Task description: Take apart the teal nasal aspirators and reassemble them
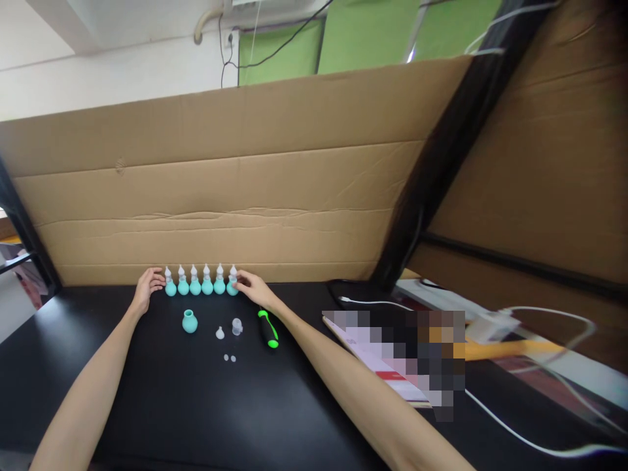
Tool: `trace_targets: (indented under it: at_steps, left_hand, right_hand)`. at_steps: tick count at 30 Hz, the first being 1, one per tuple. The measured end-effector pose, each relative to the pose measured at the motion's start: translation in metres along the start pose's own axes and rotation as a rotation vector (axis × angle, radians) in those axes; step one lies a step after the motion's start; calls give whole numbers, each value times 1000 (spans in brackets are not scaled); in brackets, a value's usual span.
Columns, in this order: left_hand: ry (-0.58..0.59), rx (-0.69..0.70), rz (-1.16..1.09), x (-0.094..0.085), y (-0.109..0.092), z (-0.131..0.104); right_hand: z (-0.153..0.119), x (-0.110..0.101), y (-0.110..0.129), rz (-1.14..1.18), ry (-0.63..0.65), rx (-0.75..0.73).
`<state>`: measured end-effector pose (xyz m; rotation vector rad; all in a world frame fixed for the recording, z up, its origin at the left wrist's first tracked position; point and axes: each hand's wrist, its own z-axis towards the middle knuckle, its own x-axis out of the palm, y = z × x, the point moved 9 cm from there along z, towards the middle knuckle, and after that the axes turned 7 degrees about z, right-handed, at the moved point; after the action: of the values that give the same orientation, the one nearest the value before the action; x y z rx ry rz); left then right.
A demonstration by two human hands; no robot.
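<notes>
As we're flanking bottles (195,288), our left hand (148,290) is sitting loosely spread, right hand (254,289) touching the end bottle (230,289), pinch unclear. We're likely needing light, even pressure.

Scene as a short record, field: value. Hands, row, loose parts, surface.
left hand: beside leftmost bottle, contact unclear
right hand: fingertips at rightmost bottle
row: six teal bottles with pale tops, upright
loose parts: topless teal bottle, white cone, clear cup, two small discs
tool: green-and-black handle, right of cup
surface: black table
</notes>
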<state>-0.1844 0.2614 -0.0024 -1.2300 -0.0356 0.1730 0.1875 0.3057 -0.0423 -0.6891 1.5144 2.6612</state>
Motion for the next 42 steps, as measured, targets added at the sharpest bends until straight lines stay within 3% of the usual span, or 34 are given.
trace_targets:
  at_steps: [18,31,42]
  left_hand:
    - [-21,-2,-13,-2,0,-1]
    - [-58,-4,-57,-13,1,-2]
    - [-104,-8,-38,-15,-1,0]
  right_hand:
    - [0,1,0,26,-6,11]
    - [-3,0,10,171,14,6]
    - [-8,2,11,84,34,32]
